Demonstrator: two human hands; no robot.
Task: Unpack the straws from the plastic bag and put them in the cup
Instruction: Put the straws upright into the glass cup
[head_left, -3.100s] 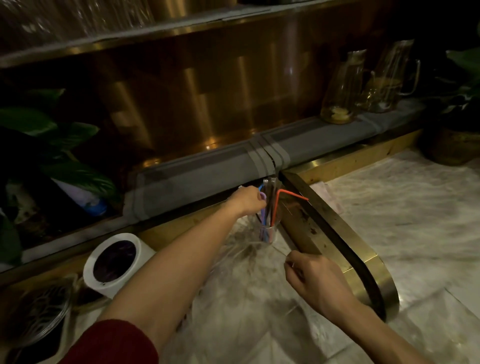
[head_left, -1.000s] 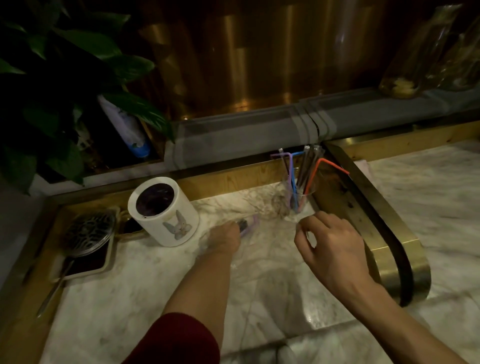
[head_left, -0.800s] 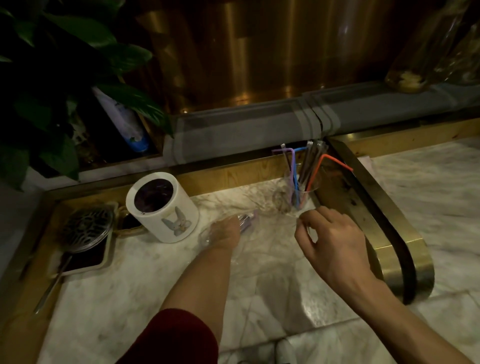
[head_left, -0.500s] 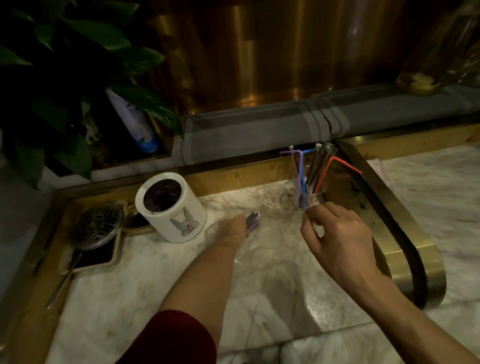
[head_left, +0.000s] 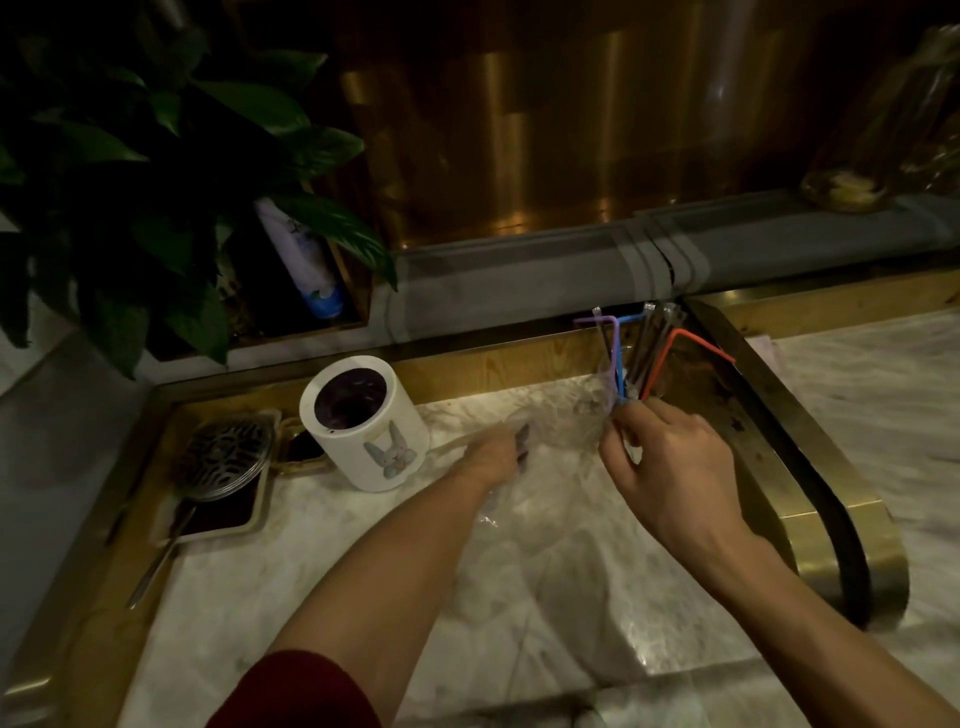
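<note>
A clear cup (head_left: 630, 388) stands at the back of the marble counter against the brass rail. In it are several straws (head_left: 617, 358): purple, blue, orange and dark wrapped ones. My right hand (head_left: 670, 467) is at the cup's front, with thumb and fingers curled round its lower part. A crumpled clear plastic bag (head_left: 563, 421) lies on the counter between my hands. My left hand (head_left: 496, 457) lies on the bag's left end and grips it. Whether straws are still inside the bag I cannot tell.
A white mug with a rabbit picture (head_left: 363, 421) stands left of my left hand. Further left lies a tray with a metal strainer (head_left: 228, 457). A curved brass rail (head_left: 810, 467) borders the right. A leafy plant (head_left: 130, 156) and a bottle (head_left: 301, 260) stand behind.
My right hand has moved forward from the counter to the cup and closed on its base. My left hand has stayed on the bag beside the mug.
</note>
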